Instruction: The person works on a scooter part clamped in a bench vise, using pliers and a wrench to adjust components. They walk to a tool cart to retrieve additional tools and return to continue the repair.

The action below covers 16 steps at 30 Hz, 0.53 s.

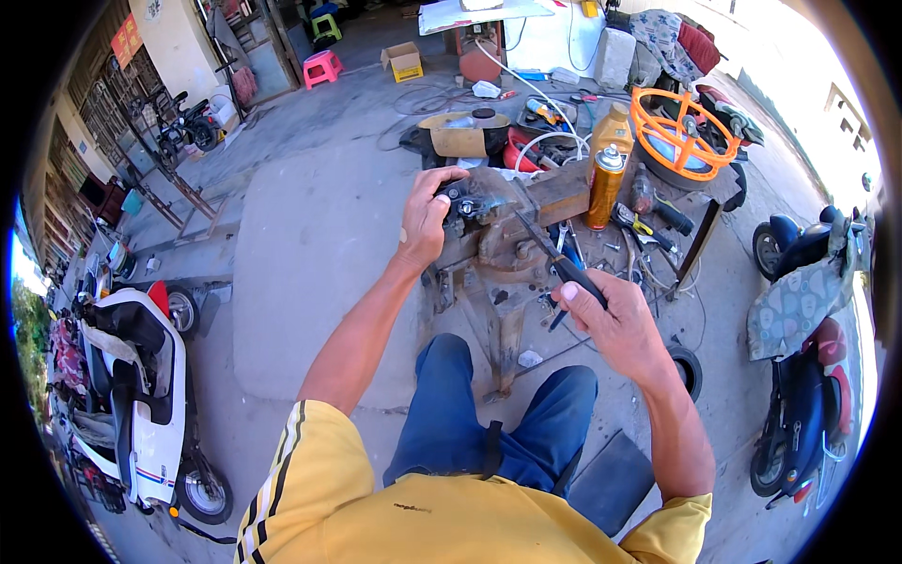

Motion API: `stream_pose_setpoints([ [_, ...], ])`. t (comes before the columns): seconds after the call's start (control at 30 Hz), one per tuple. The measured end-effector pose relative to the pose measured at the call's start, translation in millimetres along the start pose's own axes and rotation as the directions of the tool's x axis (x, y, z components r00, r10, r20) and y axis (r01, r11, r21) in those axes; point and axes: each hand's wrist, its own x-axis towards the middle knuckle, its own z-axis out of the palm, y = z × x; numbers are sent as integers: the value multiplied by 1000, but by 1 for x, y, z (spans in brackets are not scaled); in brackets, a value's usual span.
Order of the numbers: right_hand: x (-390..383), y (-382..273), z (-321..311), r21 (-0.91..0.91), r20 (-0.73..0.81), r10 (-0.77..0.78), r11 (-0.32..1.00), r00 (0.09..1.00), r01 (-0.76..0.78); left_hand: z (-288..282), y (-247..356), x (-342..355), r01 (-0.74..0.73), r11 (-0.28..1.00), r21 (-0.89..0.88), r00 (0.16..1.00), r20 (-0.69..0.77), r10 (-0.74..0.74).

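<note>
My left hand (427, 214) is closed around a small black part with shiny metal fittings (460, 204), which sits against the jaws of a rusty bench vise (507, 246). Whether the jaws grip this part, I cannot tell. My right hand (609, 315) grips a long, black-handled tool (575, 278) with a narrow, tapering metal end. Its tip points up and left toward the vise, close to the black part. The tool's exact kind is not clear.
Right of the vise stand a gold spray can (606, 188) and a tan oil bottle (613, 132), with several loose hand tools beyond. An orange wheel rim (684, 133) lies at the far right of the bench. Scooters (141, 395) are parked at both sides.
</note>
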Motion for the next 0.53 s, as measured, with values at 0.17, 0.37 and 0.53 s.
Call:
stream_pose_setpoints([
  [0.17,15,-37,4,-326,22,-82,942,996,85,-1,4,0,-5,1000,8,1000,-3,5],
  [0.37,35,-55,12,-475,40,-100,874,994,107,-2,2,-1,-33,999,20,999,-16,33],
  [0.53,46,-60,19,-556,41,-114,823,993,117,-4,-1,0,-56,998,24,998,-7,56],
])
